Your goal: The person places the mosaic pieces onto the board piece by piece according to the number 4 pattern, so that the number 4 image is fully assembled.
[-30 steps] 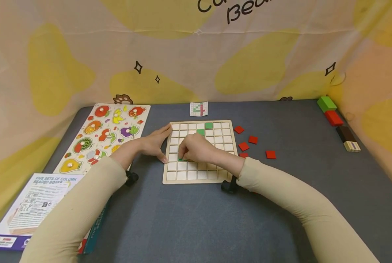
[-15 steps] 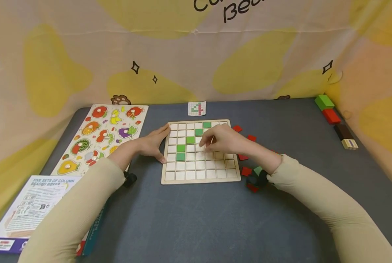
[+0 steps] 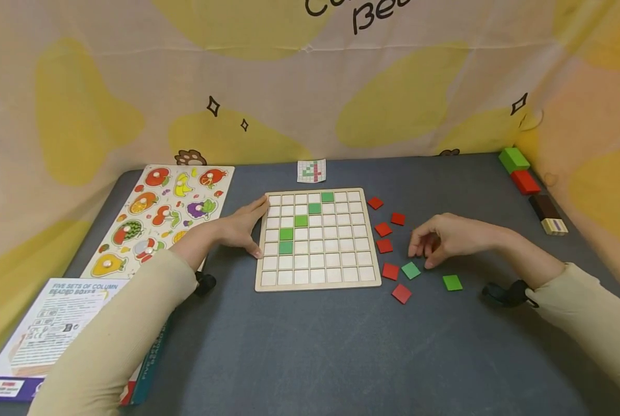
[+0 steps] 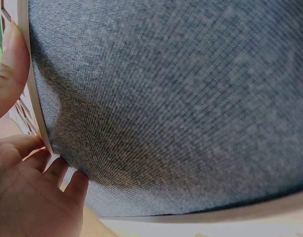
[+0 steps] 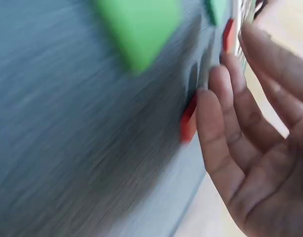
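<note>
A wooden grid board [image 3: 317, 286] with white squares lies mid-table. Several green tiles [image 3: 301, 221] step diagonally across it. My left hand [image 3: 238, 229] rests along the board's left edge, thumb low and fingers near the upper corner. In the left wrist view its thumb and fingers touch the board's rim [image 4: 36, 106]. To the right of the board, my right hand [image 3: 452, 238] hovers low with loosely bent fingers and nothing between them. Just below its fingertips is a red tile [image 5: 189, 121] in the right wrist view; the hand hides that one from the head view.
Several loose red tiles [image 3: 385, 245] and two green tiles [image 3: 452, 282] lie right of the board. Behind it is a small pattern card [image 3: 311, 171]. A fruit puzzle [image 3: 151, 216] and a box [image 3: 44, 335] occupy the left. Coloured blocks [image 3: 525, 182] line the far right.
My right hand has lifted off the board and moved right, over the loose tiles. Several green tiles on the board that it covered now show. The left hand has stayed on the board's edge.
</note>
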A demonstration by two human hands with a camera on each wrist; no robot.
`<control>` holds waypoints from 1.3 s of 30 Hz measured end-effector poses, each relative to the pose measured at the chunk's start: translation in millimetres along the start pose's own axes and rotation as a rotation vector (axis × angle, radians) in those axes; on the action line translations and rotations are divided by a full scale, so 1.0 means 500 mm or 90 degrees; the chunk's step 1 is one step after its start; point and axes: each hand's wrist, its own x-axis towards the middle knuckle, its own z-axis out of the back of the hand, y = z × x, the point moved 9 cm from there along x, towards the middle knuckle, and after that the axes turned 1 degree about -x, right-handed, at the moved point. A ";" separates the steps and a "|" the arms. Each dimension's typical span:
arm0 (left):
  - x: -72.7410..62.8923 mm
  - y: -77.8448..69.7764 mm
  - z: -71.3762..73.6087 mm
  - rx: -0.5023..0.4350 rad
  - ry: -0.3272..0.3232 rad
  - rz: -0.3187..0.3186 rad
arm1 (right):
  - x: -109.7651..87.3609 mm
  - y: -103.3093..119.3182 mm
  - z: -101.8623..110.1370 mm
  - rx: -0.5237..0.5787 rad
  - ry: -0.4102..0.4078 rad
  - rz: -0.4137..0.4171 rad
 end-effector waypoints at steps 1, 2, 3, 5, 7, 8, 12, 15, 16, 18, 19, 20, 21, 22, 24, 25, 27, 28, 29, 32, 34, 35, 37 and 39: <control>0.000 0.000 0.000 0.000 -0.001 0.001 | -0.013 -0.008 -0.003 -0.004 0.010 -0.004; 0.000 -0.001 0.001 0.000 -0.001 0.000 | -0.024 -0.015 -0.006 -0.010 0.016 -0.008; 0.000 -0.001 0.001 -0.001 0.000 0.001 | -0.035 -0.022 -0.008 -0.013 0.022 -0.014; 0.000 -0.001 0.001 -0.002 0.000 0.001 | -0.054 -0.033 -0.013 -0.025 0.029 -0.019; 0.000 -0.001 0.001 -0.004 0.001 0.002 | -0.066 -0.039 -0.019 -0.043 0.032 -0.013; 0.000 -0.001 0.001 -0.003 0.001 0.002 | -0.069 -0.039 -0.023 -0.055 0.033 -0.008; -0.001 0.003 0.001 -0.003 0.000 0.008 | -0.069 -0.031 -0.035 -0.092 0.032 0.012; -0.001 0.006 0.000 -0.002 0.000 0.012 | -0.063 -0.023 -0.038 -0.101 0.038 0.009; -0.001 0.005 -0.001 0.000 0.000 0.010 | -0.059 -0.021 -0.038 -0.100 0.042 0.005; -0.001 0.005 -0.001 0.001 0.000 0.006 | -0.051 -0.018 -0.033 -0.093 0.046 -0.004; -0.001 0.005 -0.002 0.000 0.001 0.007 | -0.047 -0.016 -0.030 -0.086 0.047 -0.008; -0.001 0.005 -0.002 0.000 0.001 0.008 | -0.040 -0.013 -0.025 -0.077 0.046 -0.012; -0.001 0.004 -0.002 -0.001 0.001 0.008 | -0.033 -0.010 -0.019 -0.070 0.039 -0.014; -0.001 0.004 -0.002 -0.001 0.001 0.006 | -0.024 -0.005 -0.012 -0.061 0.029 -0.012; 0.000 0.003 -0.001 -0.002 0.003 0.006 | -0.003 0.009 0.005 -0.047 -0.006 -0.005; 0.001 0.003 -0.001 -0.004 0.004 0.006 | 0.010 0.019 0.013 -0.042 -0.027 -0.001; 0.001 0.004 -0.001 -0.004 0.004 0.003 | 0.040 0.044 0.026 -0.036 -0.073 0.015; 0.001 0.004 -0.001 -0.004 0.004 0.001 | 0.056 0.058 0.030 -0.032 -0.094 0.023; 0.001 0.005 -0.001 -0.004 0.005 0.001 | 0.074 0.073 0.033 -0.030 -0.114 0.028; 0.001 0.007 -0.001 -0.004 0.004 0.001 | 0.129 0.121 0.033 -0.025 -0.160 0.055; 0.001 0.006 -0.001 -0.002 0.003 0.002 | 0.167 0.156 0.028 -0.028 -0.184 0.077; 0.001 0.007 -0.001 -0.002 0.002 0.003 | 0.184 0.172 0.025 -0.030 -0.194 0.086; 0.001 0.006 -0.001 -0.004 0.002 0.005 | 0.219 0.200 0.015 -0.036 -0.204 0.101; 0.001 0.005 -0.001 -0.005 0.002 0.007 | 0.248 0.223 0.003 -0.036 -0.206 0.109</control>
